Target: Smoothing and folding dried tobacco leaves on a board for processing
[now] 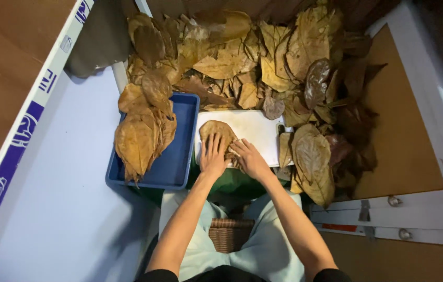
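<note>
Left hand [213,156]: fingers [211,142] spread flat, pressed down on a dry brown leaf [216,131]. Right hand [250,158]: fingers extended, laid flat on the same leaf's near edge, gripping nothing. Leaf positioned on the left part of a white board [255,130]. Just left of the board: blue tray [177,162], loaded with stacked brown leaves [140,136]. Beyond and right of the board: large loose heap of dry leaves [263,57]. Below the hands: woven basket [230,232], between the knees.
</note>
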